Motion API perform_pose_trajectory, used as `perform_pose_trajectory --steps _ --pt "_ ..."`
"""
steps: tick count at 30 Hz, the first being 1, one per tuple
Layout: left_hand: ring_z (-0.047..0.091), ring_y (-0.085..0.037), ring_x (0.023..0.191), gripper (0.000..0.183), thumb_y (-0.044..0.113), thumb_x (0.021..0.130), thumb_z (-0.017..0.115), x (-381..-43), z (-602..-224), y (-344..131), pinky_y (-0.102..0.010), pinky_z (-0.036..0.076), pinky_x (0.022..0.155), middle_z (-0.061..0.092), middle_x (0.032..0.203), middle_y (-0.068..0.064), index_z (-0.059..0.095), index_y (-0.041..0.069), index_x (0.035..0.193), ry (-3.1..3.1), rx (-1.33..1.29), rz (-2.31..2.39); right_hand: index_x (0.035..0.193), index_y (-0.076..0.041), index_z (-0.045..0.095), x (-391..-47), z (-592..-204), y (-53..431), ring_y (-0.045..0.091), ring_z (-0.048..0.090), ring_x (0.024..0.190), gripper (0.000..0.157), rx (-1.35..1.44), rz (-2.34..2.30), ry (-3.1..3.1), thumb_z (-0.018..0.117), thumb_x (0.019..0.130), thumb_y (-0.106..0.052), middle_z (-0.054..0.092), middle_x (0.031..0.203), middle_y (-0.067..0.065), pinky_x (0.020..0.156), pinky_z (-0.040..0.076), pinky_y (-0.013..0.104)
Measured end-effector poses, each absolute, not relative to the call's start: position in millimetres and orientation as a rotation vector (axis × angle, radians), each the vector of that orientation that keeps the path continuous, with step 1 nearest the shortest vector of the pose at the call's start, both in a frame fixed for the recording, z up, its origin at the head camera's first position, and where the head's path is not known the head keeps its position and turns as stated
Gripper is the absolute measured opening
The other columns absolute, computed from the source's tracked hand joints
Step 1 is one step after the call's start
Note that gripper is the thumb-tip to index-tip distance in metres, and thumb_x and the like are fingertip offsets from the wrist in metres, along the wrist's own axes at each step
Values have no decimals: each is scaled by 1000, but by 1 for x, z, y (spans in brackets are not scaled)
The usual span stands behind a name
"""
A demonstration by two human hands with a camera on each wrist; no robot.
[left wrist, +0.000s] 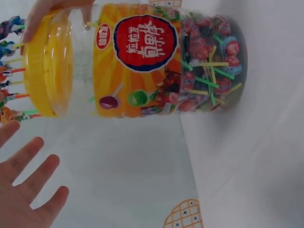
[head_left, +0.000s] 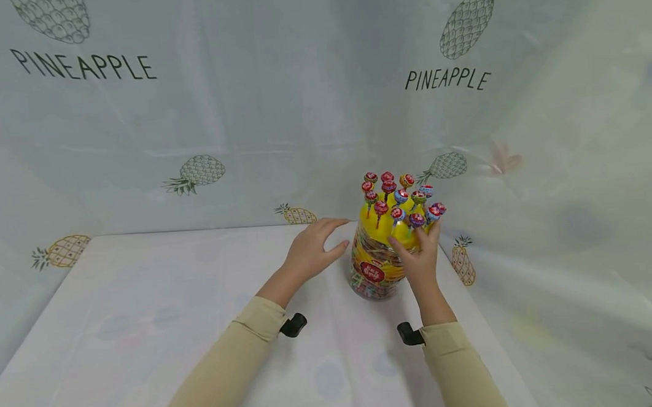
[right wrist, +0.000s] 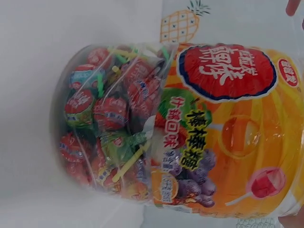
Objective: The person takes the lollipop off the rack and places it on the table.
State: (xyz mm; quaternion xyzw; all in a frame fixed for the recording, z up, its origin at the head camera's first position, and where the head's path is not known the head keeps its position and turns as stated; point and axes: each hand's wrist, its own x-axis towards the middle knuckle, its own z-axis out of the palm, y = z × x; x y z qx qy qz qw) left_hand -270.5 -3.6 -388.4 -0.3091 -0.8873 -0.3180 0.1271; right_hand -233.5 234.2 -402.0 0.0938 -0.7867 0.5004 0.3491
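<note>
A clear plastic jar of lollipops (head_left: pixel 370 259) with an orange and red label stands upright on the table. Its yellow lid (left wrist: pixel 40 64) has several wrapped lollipops (head_left: pixel 380 208) standing in it by their sticks. My right hand (head_left: pixel 422 266) grips the jar at the lid, thumb on the near side and fingers round the right side. To the left of the jar, my left hand (head_left: pixel 310 251) is held with fingers spread and nothing in it. Loose lollipops (right wrist: pixel 111 114) lie in the bottom of the jar, seen through its wall in the right wrist view.
The white-covered table (head_left: pixel 161 335) meets a pale curtain (head_left: pixel 299 106) printed with pineapples just behind the jar. More of this sheeting (head_left: pixel 572 264) hangs close along the right side. A small black device (head_left: pixel 293 325) is worn at each wrist.
</note>
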Motion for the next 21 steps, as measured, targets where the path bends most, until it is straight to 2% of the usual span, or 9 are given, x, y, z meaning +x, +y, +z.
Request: perform_pose_trajectory --steps 5,10,15,19,21 --pt "46 -21 130 48 37 97 58 -271 -389 -4 -42 39 106 53 139 -1 52 21 141 -2581 -872 -990 129 -1 62 -239 -418 239 25 27 136 54 251 1222 -2033 80 79 -3 29 146 15 109 35 35" --pt "49 -21 128 48 36 96 59 -270 -382 -2 -43 41 103 53 139 -1 52 19 141 -2537 -867 -1078 127 1 62 -232 -419 236 24 28 136 53 276 1223 -2025 80 78 -2 31 147 13 108 35 32" --pt "54 -20 121 47 34 96 60 -270 -375 -5 -44 45 99 54 138 -1 53 19 141 -2494 -838 -1152 128 7 59 -210 -403 221 29 26 138 53 308 1271 -2037 77 79 4 26 152 19 109 32 25" --pt "54 -19 120 47 33 97 60 -270 -368 -10 -45 45 98 55 137 -1 52 19 141 -2460 -833 -1199 126 11 59 -196 -395 212 33 24 139 51 371 1282 -2017 75 77 9 25 151 24 109 30 23" --pt "53 -19 120 47 33 97 60 -270 -365 -12 -45 45 98 55 136 -2 52 19 141 -2437 -835 -1223 125 12 59 -193 -396 211 33 23 139 51 389 1290 -2009 75 76 10 25 152 23 110 29 24"
